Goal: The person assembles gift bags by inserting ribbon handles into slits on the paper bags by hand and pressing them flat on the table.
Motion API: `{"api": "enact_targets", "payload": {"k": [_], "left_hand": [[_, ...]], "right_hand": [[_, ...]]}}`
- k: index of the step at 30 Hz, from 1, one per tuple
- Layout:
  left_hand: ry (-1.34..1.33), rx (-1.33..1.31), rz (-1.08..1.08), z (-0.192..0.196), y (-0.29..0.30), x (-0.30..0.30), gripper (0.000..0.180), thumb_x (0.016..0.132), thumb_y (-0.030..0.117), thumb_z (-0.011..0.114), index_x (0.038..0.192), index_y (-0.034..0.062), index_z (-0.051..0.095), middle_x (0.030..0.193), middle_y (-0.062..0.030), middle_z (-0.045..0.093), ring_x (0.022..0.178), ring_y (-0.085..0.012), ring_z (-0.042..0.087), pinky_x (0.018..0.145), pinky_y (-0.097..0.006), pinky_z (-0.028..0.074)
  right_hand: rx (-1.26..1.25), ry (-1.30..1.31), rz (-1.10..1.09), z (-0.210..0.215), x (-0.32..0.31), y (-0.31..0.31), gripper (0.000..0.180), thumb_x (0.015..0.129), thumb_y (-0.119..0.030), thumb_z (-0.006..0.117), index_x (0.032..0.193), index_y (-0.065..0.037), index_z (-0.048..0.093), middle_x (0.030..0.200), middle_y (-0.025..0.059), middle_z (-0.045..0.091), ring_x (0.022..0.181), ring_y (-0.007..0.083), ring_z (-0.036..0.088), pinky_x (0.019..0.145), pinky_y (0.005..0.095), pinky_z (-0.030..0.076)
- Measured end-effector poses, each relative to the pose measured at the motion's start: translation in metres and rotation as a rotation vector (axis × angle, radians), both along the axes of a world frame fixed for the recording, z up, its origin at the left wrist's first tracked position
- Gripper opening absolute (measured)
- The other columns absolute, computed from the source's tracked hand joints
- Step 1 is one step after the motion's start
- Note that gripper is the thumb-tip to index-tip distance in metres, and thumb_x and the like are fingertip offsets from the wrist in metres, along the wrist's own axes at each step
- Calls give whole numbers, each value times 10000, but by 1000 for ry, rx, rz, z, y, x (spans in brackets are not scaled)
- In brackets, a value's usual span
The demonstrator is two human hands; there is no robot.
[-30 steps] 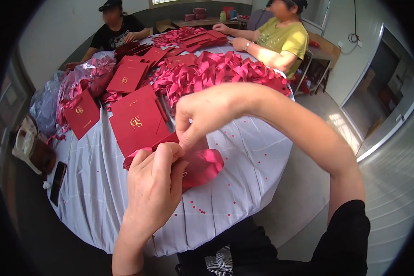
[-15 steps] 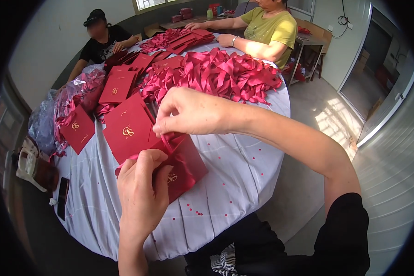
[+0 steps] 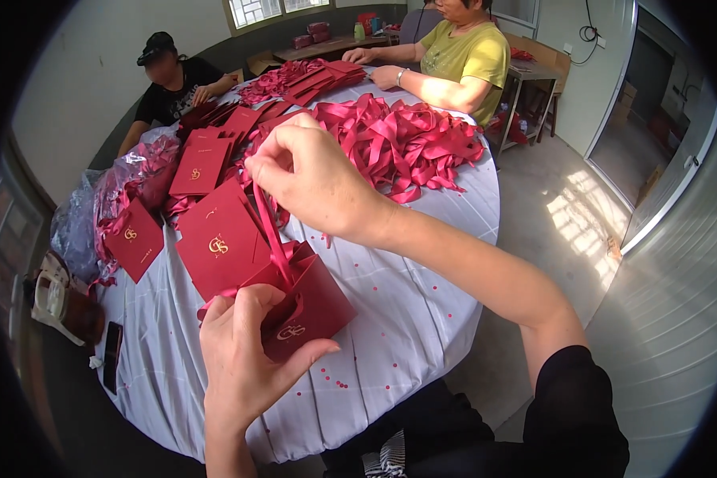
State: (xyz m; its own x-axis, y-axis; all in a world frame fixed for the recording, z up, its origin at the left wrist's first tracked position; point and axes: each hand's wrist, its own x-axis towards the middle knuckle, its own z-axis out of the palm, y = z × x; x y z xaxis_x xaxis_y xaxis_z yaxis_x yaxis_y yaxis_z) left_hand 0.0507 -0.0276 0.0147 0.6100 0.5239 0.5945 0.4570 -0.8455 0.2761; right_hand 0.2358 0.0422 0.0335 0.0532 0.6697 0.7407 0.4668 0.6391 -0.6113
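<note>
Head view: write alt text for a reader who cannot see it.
A person's left hand grips a small dark red paper gift bag while the right hand pulls a red satin ribbon up from it, over a round white-clothed table. Loose red ribbons and flat red bags cover the table; two other people sit opposite.

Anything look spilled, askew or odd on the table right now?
Small red specks lie scattered over the white tablecloth near the red paper bag, like loose punched bits. The ribbon pile is a loose tangle mid-table. The left hand holds the bag; the right hand pulls its ribbon.
</note>
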Motion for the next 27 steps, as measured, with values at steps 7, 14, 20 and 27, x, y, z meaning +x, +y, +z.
{"api": "enact_targets", "payload": {"k": [7,14,20,27], "left_hand": [[-22,34,36,-5,1,1,268,695,35,740,858,23,527,674,-74,592,593,-234,541,612,-332,394],[-51,83,21,-5,3,0,159,747,4,678,823,41,543,620,-37,582,513,-212,521,554,-317,337],[-9,16,52,-2,-1,2,131,754,-45,634,824,13,540,668,-75,567,568,-242,517,603,-332,380],[16,13,62,-3,2,3,105,766,-48,609,835,4,549,700,-86,577,595,-247,528,606,-340,385]], "right_hand": [[-50,168,6,-6,3,15,242,808,-171,647,655,11,603,761,163,603,913,263,524,826,367,429],[-624,8,264,-19,35,8,504,959,-437,490,765,3,641,656,28,595,592,78,535,546,244,445],[-631,-27,563,-41,44,-11,241,925,-254,605,947,-17,642,888,14,646,826,73,585,718,260,491],[-601,290,1004,-46,37,-11,224,918,-175,592,1071,-15,628,1118,103,631,1030,164,603,915,300,471]]}}
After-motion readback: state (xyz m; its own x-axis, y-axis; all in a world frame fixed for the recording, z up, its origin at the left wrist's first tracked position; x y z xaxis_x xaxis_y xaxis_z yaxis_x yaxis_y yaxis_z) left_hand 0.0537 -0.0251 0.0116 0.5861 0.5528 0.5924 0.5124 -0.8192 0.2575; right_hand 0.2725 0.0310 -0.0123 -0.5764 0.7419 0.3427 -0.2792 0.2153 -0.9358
